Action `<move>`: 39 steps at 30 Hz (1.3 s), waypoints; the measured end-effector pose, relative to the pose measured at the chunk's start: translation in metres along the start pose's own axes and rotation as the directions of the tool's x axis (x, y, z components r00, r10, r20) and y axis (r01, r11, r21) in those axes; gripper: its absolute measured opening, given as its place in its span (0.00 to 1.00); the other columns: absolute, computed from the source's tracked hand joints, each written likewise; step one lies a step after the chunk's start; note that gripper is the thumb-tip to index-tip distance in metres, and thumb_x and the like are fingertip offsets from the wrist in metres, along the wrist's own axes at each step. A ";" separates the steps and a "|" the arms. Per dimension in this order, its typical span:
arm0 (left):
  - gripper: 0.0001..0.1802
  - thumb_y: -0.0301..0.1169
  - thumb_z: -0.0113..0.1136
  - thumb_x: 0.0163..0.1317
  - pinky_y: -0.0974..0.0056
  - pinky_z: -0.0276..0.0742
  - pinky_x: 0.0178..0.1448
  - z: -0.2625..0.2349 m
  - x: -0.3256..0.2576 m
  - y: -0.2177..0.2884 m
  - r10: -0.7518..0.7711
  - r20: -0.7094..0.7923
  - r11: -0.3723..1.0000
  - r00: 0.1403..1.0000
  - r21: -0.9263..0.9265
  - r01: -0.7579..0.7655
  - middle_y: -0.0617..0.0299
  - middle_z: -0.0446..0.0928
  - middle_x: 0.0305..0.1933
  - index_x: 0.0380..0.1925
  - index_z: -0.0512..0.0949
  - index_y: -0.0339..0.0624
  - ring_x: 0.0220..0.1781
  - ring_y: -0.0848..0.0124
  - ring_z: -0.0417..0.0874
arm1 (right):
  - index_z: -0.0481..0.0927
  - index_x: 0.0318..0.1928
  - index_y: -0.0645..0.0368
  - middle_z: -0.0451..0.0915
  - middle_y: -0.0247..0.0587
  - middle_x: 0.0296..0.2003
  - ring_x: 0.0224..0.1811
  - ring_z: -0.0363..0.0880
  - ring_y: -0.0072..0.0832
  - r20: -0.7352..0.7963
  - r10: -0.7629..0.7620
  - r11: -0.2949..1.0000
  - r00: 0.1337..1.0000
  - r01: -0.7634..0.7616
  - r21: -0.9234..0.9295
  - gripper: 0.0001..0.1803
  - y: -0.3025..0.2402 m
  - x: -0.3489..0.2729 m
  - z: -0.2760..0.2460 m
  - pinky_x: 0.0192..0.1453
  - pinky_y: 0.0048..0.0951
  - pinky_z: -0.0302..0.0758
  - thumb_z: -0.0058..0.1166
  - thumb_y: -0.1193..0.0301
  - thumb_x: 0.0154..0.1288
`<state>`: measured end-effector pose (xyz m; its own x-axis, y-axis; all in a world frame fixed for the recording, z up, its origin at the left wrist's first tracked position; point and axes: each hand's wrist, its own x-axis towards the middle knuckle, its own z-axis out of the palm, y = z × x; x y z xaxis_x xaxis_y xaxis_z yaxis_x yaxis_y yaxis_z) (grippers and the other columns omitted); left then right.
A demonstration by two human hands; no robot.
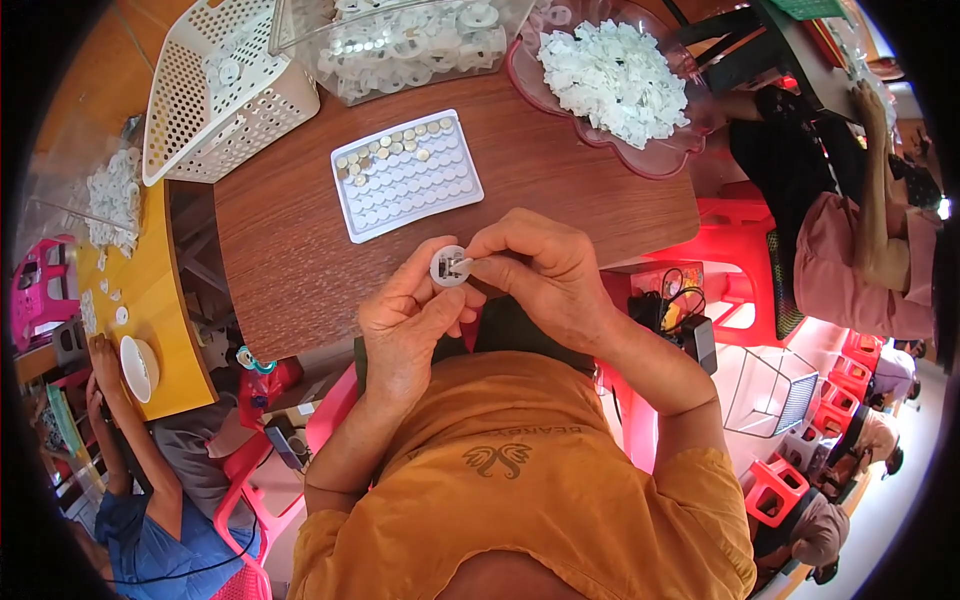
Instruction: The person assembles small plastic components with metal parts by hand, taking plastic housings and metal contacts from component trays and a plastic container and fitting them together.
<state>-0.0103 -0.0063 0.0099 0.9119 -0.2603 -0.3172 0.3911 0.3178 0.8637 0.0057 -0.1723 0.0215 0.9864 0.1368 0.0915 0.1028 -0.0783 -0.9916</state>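
Note:
A small round white plastic housing [449, 266] with metal parts inside is pinched in my left hand [408, 318], just past the table's near edge. From the right, my right hand [533, 270] closes thumb and forefinger on a small pale piece [461, 267] at the housing's opening; its exact kind is too small to tell. Beyond my hands lies a white tray [415, 200] with rows of round pockets. Silvery button cells [408, 142] sit in its far rows and far left corner, while the nearer pockets hold none.
At the back stand a white perforated basket [215, 130], a see-through bin [400, 90] of round white parts, and a pink scalloped bowl [660, 165] heaped with see-through plastic pieces. People work at the left by a yellow table [180, 330] and at the right near red stools [740, 240].

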 end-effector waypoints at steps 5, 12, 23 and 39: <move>0.20 0.24 0.53 0.63 0.77 0.72 0.32 0.000 0.000 0.001 -0.034 0.025 0.999 0.999 0.043 0.033 0.60 0.78 0.33 0.56 0.69 0.34 0.31 0.79 0.76 | 0.78 0.34 0.61 0.75 0.39 0.26 0.28 0.76 0.29 0.098 -0.148 0.935 0.984 0.172 -0.311 0.06 0.003 0.004 0.001 0.30 0.26 0.71 0.57 0.81 0.54; 0.20 0.24 0.52 0.63 0.78 0.71 0.31 0.003 -0.001 0.003 -0.046 0.032 0.996 0.998 0.080 0.043 0.61 0.78 0.32 0.55 0.69 0.34 0.29 0.80 0.75 | 0.77 0.32 0.59 0.75 0.42 0.25 0.29 0.76 0.39 0.178 -0.203 0.854 0.963 0.263 -0.449 0.07 -0.001 0.012 -0.002 0.30 0.34 0.71 0.57 0.80 0.51; 0.20 0.24 0.53 0.62 0.78 0.69 0.30 0.003 0.000 0.002 -0.045 0.038 0.996 0.998 0.076 0.042 0.60 0.79 0.33 0.55 0.69 0.32 0.28 0.81 0.75 | 0.72 0.22 0.59 0.74 0.44 0.22 0.28 0.74 0.44 0.208 -0.210 0.839 0.955 0.285 -0.463 0.06 -0.001 0.015 -0.002 0.29 0.43 0.70 0.56 0.74 0.44; 0.19 0.22 0.52 0.62 0.78 0.68 0.29 0.006 -0.001 -0.002 -0.044 0.018 0.993 0.999 0.112 0.042 0.61 0.79 0.32 0.54 0.71 0.33 0.27 0.81 0.73 | 0.74 0.29 0.57 0.72 0.40 0.23 0.29 0.73 0.41 0.261 -0.226 0.805 0.939 0.330 -0.492 0.06 0.004 0.011 -0.003 0.29 0.38 0.69 0.56 0.79 0.49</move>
<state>-0.0125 -0.0117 0.0107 0.8915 -0.2902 -0.3479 0.4126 0.2030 0.8880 0.0171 -0.1743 0.0186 0.8690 0.4040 0.2857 0.4721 -0.5038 -0.7234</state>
